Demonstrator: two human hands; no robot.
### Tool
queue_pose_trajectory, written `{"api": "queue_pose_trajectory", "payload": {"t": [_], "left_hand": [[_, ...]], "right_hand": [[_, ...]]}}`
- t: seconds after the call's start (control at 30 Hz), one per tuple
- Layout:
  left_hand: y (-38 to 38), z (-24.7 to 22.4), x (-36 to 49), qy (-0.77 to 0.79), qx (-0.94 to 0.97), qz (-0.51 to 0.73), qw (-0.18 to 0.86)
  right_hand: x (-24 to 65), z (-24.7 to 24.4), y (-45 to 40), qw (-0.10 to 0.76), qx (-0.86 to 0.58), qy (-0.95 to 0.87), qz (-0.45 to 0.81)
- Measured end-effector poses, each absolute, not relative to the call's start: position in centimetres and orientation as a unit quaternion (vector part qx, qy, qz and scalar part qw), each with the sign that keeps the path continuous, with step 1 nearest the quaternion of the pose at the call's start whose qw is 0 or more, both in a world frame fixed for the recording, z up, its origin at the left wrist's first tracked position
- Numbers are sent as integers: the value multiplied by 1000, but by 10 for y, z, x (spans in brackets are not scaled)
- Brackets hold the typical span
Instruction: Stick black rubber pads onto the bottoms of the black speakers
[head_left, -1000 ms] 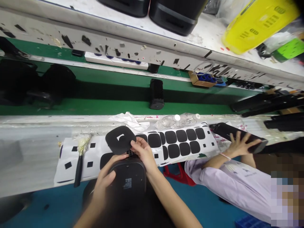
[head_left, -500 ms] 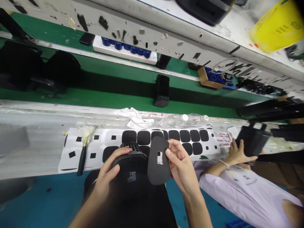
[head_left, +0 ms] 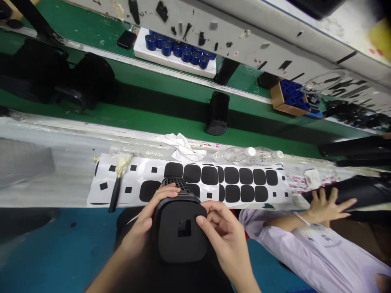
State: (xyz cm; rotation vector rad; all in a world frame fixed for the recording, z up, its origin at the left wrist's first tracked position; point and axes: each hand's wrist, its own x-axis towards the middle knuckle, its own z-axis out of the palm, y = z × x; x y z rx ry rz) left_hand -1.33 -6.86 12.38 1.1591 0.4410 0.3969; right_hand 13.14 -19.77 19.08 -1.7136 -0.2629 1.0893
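Housing: black mesh-topped housing (head_left: 179, 195) is held over the near edge of the white backing sheet (head_left: 143, 175).
End: black end pad (head_left: 171, 240) with square cutout is seated on housing.
Left hand (head_left: 140, 219): closed around housing, gripping.
Right hand (head_left: 226, 244): curled around end pad, gripping.
Sheet contents: black rounded pads (head_left: 232, 176) are laid in rows.
Nearby: co-worker's open hand (head_left: 328, 209) is seen right of sheet.

Black foam pad (head_left: 180, 248) now seated on end of black housing (head_left: 175, 185), right hand (head_left: 224, 240) pressing it down; co-worker's hand (head_left: 328, 209) spread open.
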Motion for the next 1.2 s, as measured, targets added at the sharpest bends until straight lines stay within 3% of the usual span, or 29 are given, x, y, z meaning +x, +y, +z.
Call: {"api": "queue_pose_trajectory", "payload": {"t": [0.5, 0.87, 1.0, 1.2], "left_hand": [[-64, 102, -25, 172, 574, 139, 788], [-62, 110, -23, 158, 565, 142, 798], [-62, 109, -22, 157, 576, 136, 791], [-62, 108, -21, 163, 578, 131, 789]], "right_hand": [[124, 185, -202, 491, -764, -213, 360], [125, 184, -204, 524, -746, -174, 373], [126, 181, -206, 509, -747, -245, 350], [121, 188, -203, 495, -766, -190, 362]]}}
